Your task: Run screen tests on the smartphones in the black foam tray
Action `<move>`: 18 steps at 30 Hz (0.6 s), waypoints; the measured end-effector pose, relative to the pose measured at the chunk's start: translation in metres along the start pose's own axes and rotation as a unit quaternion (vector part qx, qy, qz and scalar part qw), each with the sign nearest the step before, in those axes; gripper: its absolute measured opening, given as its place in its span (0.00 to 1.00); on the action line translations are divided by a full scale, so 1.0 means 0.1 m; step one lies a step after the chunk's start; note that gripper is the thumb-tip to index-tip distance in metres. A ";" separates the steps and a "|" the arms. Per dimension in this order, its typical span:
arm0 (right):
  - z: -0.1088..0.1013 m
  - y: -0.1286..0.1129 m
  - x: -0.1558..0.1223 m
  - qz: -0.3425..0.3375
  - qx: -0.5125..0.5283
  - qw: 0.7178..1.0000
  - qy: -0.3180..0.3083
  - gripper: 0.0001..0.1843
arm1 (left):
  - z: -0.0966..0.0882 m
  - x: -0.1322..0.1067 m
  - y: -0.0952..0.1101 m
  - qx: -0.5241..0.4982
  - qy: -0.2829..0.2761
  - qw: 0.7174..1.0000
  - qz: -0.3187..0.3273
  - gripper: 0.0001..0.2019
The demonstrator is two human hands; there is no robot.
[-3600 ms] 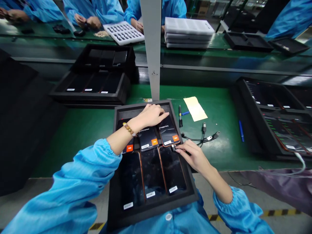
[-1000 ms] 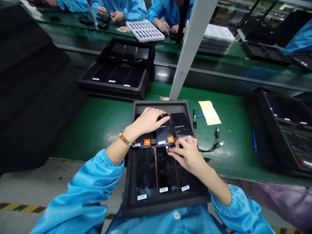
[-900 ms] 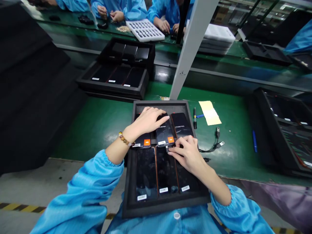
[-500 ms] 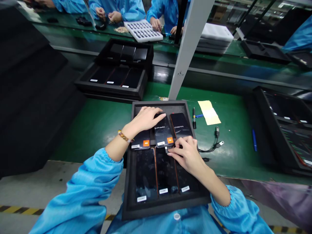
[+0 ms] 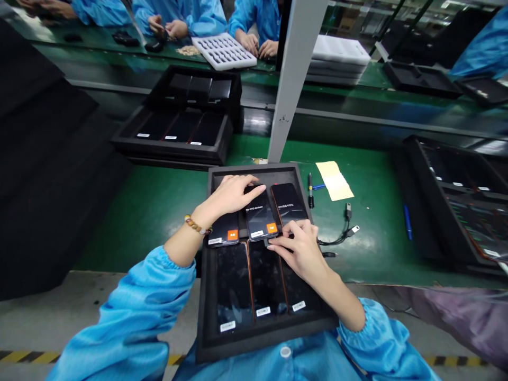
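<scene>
A black foam tray (image 5: pixel 204 296) holds several smartphones in two rows. My left hand (image 5: pixel 234 196) grips the upper end of the middle smartphone (image 5: pixel 260 212) in the far row, which is lit with "No OTG devices" and bears an orange sticker. Between the thumb and fingers of my right hand (image 5: pixel 297 246) is a small cable plug (image 5: pixel 267 243), up against that phone's bottom edge. How deep it sits cannot be made out. Beside it lies another lit smartphone (image 5: pixel 289 203); at the left, a dark stickered smartphone (image 5: pixel 223 230) is partly under my left hand.
Right of the tray are a branching black cable (image 5: pixel 337 242), a yellow paper (image 5: pixel 334 181), a black pen (image 5: pixel 310 190) and a blue pen (image 5: pixel 408 222). Phone trays stand at back left (image 5: pixel 170 143) and far right (image 5: pixel 440 211). A grey post (image 5: pixel 291 79) rises behind. Co-workers' hands (image 5: pixel 177 29) are beyond.
The plug's pale metal tip, visible earlier by the phone's bottom edge, is now out of sight, with the dark plug body against that edge. The whole view has shifted slightly.
</scene>
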State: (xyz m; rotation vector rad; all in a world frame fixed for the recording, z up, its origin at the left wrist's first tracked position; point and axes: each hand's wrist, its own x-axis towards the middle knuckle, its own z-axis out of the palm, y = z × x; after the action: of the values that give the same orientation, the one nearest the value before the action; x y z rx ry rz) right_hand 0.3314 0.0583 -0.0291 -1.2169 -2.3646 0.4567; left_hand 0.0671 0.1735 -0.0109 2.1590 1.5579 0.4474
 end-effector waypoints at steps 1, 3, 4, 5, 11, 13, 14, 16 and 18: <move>0.02 -0.01 -0.01 0.004 -0.006 1.000 0.003 0.07 | 0.00 0.00 0.00 -0.011 0.002 1.000 0.000 0.26; 0.04 -0.03 0.00 0.006 -0.009 1.000 0.009 0.07 | -0.01 0.01 -0.01 -0.035 0.005 0.999 -0.002 0.27; 0.04 -0.03 0.01 0.001 -0.005 1.000 0.014 0.07 | -0.01 0.01 -0.02 -0.045 0.007 0.999 -0.005 0.27; 0.01 -0.01 0.03 -0.003 0.004 1.000 0.022 0.07 | -0.01 0.01 -0.03 -0.051 0.008 0.999 -0.010 0.27; -0.65 0.64 -0.10 0.121 0.076 0.979 0.145 0.14 | -0.17 -0.17 -0.16 -0.009 0.067 0.997 -0.021 0.26; -0.86 0.90 -0.33 0.175 0.061 0.974 0.133 0.18 | -0.26 -0.29 -0.21 -0.019 0.111 0.993 -0.024 0.26; -0.92 0.99 -0.47 0.188 0.061 0.975 0.097 0.19 | -0.30 -0.36 -0.24 -0.030 0.125 0.991 -0.026 0.26; -0.94 1.07 -0.74 0.180 0.074 0.981 0.007 0.16 | -0.35 -0.47 -0.28 -0.051 0.140 0.988 -0.032 0.25; -0.85 1.06 -0.94 0.153 0.087 0.984 -0.030 0.10 | -0.36 -0.56 -0.31 -0.066 0.152 0.985 -0.043 0.25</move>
State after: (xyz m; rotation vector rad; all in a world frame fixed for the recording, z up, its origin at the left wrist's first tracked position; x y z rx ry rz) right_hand 0.4962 0.0476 -0.0286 -1.5050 -2.1367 0.7923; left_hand 0.0063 0.1348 0.0030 1.9835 1.7187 0.8606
